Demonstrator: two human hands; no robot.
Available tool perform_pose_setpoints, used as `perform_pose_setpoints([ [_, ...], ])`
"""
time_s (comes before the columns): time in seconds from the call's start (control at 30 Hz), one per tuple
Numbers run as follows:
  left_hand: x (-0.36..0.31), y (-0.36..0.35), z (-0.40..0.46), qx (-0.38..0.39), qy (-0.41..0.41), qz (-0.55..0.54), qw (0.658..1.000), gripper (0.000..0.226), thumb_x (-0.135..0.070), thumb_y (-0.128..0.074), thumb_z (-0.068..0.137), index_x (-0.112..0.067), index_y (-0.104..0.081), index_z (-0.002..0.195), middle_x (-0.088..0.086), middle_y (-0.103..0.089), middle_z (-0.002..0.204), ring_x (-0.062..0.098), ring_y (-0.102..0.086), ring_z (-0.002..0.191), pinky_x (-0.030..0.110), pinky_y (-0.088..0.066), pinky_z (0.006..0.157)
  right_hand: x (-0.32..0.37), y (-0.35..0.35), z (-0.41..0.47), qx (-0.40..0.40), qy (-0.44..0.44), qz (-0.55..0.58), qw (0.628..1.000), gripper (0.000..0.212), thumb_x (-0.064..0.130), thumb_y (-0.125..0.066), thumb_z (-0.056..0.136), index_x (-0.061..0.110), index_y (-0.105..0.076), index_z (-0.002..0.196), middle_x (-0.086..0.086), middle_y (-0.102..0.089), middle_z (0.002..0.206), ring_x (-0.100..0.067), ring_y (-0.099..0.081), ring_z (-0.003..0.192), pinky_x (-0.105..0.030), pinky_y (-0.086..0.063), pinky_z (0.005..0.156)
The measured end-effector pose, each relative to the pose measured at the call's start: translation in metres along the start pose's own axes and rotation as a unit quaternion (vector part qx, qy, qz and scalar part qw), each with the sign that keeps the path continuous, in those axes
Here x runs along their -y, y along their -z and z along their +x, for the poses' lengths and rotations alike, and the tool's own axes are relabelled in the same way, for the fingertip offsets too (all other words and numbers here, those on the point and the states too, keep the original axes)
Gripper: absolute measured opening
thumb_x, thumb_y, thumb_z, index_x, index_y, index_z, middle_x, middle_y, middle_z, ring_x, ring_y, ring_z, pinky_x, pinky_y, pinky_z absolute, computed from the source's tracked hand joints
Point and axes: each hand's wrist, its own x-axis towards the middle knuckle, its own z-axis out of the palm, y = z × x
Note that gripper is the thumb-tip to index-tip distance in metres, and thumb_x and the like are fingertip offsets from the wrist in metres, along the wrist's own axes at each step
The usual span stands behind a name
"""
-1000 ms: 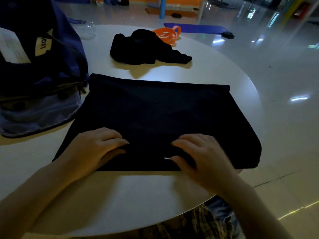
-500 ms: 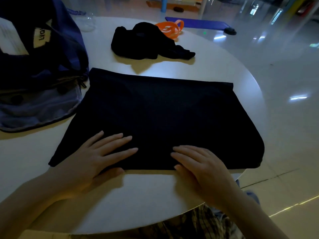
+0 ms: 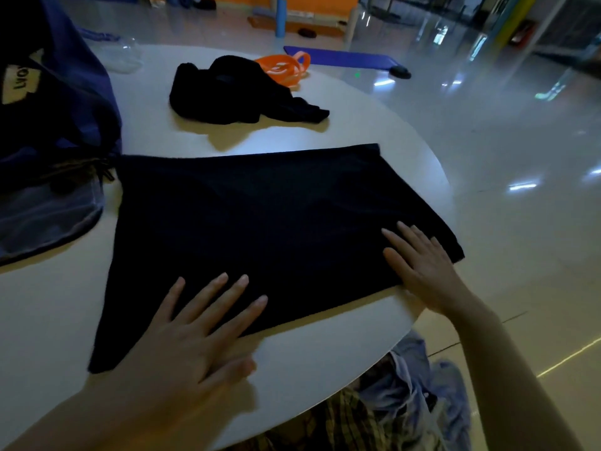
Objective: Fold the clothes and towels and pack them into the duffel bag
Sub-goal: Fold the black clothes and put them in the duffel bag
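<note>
At the far left of the round white table [image 3: 374, 125], your blue duffel bag [image 3: 55, 131] stands with its mouth slumped toward the middle; a pale label with dark lettering shows on its side. Just beside the bag's lower edge lies the dark folded cloth [image 3: 260, 222], spread flat across the table centre, its near right corner reaching the table rim.

Your left hand [image 3: 195, 333] rests flat on the near left part of the cloth, fingers straight and spread, thumb on the bare tabletop. Your right hand [image 3: 419, 258] lies flat on the cloth's near right corner, fingers extended and together. The two hands are well apart; neither grips anything.

Farther back on the table sits a crumpled black garment [image 3: 227, 92], apart from the folded cloth. Orange bands [image 3: 286, 68] lie touching its far side. A clear plastic item [image 3: 125, 55], too faint to identify, sits at the table's far left edge.

Beyond the table, the floor [image 3: 504, 141] is pale, glossy and reflective. A purple mat [image 3: 341, 56] lies on it, with an orange wall behind. Lighting is dim.
</note>
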Motion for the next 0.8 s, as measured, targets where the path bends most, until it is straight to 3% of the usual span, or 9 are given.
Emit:
perform_pose_setpoints([
  [0.07,-0.021,0.003,0.013,-0.039,-0.019,0.017,0.999,0.062,-0.06,-0.017,0.097,-0.026,-0.047,0.139,0.005,-0.044,0.146,0.025,-0.035,0.135,0.047,-0.013,0.108,-0.018,0.013,0.022,0.018,0.012,-0.014,1.0,0.075,0.077,-0.004,0.069,0.046,-0.005,0.137,0.009,-0.002,0.159,-0.004,0.008,0.143,-0.03,0.008,0.115],
  [0.2,-0.038,0.0,0.029,-0.046,-0.029,0.043,0.998,0.063,-0.065,-0.018,0.097,-0.029,-0.035,0.145,0.001,-0.039,0.149,0.02,-0.027,0.138,0.047,-0.022,0.099,-0.045,0.025,0.046,0.049,0.048,-0.04,0.997,0.076,0.076,-0.01,0.069,0.046,-0.005,0.139,0.008,-0.001,0.16,-0.004,0.008,0.144,-0.029,0.009,0.115],
  [0.3,-0.037,0.008,0.034,-0.037,-0.086,0.027,0.995,0.061,-0.065,-0.017,0.097,-0.035,-0.022,0.15,-0.004,-0.04,0.15,0.015,-0.031,0.136,0.039,-0.021,0.101,-0.051,0.032,0.051,0.041,0.043,-0.035,0.998,0.085,0.078,-0.011,0.069,0.04,-0.01,0.145,0.007,-0.005,0.16,-0.008,0.003,0.146,-0.032,0.006,0.116],
  [0.37,-0.027,0.027,0.038,-0.03,-0.106,-0.035,0.993,0.053,-0.064,-0.019,0.098,-0.042,-0.028,0.146,-0.013,-0.044,0.145,0.005,-0.039,0.13,0.029,-0.035,0.101,-0.047,0.034,0.046,0.0,0.024,-0.035,0.999,0.089,0.077,-0.012,0.071,0.034,-0.018,0.149,0.004,-0.011,0.16,-0.012,-0.001,0.147,-0.036,0.002,0.118],
  [0.47,0.003,0.054,0.045,-0.061,-0.053,-0.209,0.975,0.052,-0.068,-0.026,0.094,-0.045,-0.045,0.136,-0.018,-0.045,0.143,-0.002,-0.041,0.127,0.028,-0.038,0.098,-0.011,0.025,0.027,-0.082,0.02,-0.041,0.996,0.086,0.075,-0.012,0.076,0.03,-0.028,0.148,-0.001,-0.021,0.158,-0.018,-0.011,0.146,-0.04,-0.003,0.116],
  [0.53,0.034,0.058,0.053,-0.114,-0.018,-0.198,0.973,0.058,-0.064,-0.028,0.094,-0.03,-0.059,0.128,-0.006,-0.051,0.139,0.006,-0.045,0.124,0.032,-0.039,0.098,0.035,0.011,0.005,-0.077,0.068,-0.038,0.994,0.086,0.08,-0.003,0.078,0.034,-0.022,0.148,0.002,-0.018,0.158,-0.017,-0.009,0.146,-0.039,0.001,0.115],
  [0.6,0.077,0.054,0.064,-0.156,0.026,-0.141,0.977,0.061,-0.057,-0.032,0.095,-0.013,-0.065,0.12,0.009,-0.056,0.131,0.022,-0.051,0.12,0.035,-0.039,0.101,0.079,-0.004,-0.018,-0.028,0.128,-0.051,0.99,0.077,0.077,0.011,0.08,0.041,-0.003,0.146,0.013,0.001,0.157,-0.008,0.008,0.146,-0.036,0.014,0.115],
  [0.7,0.14,0.045,0.071,-0.155,0.149,-0.128,0.968,0.046,-0.039,-0.047,0.092,-0.007,-0.064,0.12,0.017,-0.055,0.129,0.034,-0.051,0.119,0.036,-0.032,0.104,0.127,-0.016,-0.043,0.042,0.178,-0.031,0.983,0.066,0.074,0.007,0.083,0.048,0.007,0.144,0.022,0.018,0.152,0.003,0.027,0.138,-0.032,0.023,0.112],
  [0.8,0.173,0.035,0.072,-0.15,0.205,-0.135,0.958,0.033,-0.014,-0.06,0.093,-0.006,-0.061,0.125,0.02,-0.052,0.133,0.037,-0.047,0.124,0.038,-0.029,0.107,0.16,-0.03,-0.053,0.056,0.238,-0.024,0.969,0.059,0.068,-0.009,0.093,0.045,-0.008,0.147,0.015,0.0,0.158,-0.003,0.009,0.145,-0.037,0.013,0.114],
])
